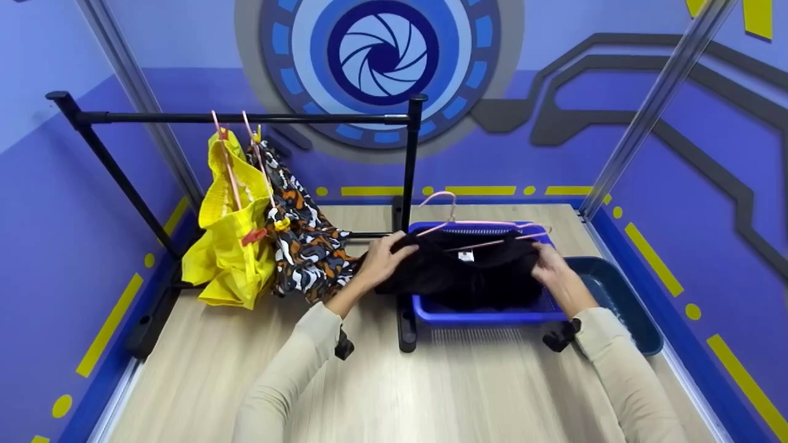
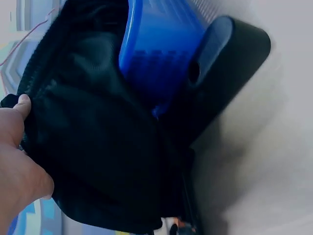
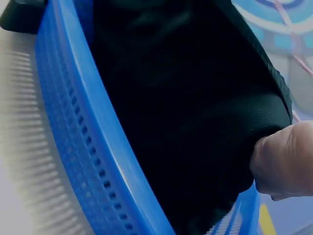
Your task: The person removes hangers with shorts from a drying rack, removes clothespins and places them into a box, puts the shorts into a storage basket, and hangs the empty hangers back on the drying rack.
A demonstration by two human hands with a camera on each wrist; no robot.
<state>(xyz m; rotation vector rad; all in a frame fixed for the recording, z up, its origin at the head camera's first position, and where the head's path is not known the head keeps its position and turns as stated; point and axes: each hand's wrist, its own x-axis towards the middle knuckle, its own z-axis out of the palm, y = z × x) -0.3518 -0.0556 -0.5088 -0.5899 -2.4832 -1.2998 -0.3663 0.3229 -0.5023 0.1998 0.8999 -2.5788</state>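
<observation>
A pair of black shorts with a gathered waistband and a white label is stretched sideways over the blue basket. My left hand pinches one end of the waistband, thumb on the near side in the left wrist view. At the other end, my right hand grips the band, its fingertips partly hidden by cloth in the right wrist view. A pink hanger lies across the basket at the waist opening, its hook pointing up and its lower bar crossing in front of the opening.
On the black rack, yellow shorts and patterned shorts hang from pink hangers with clips. The rack's right foot stands beside the basket. A dark teal tub sits at the right, near the wall.
</observation>
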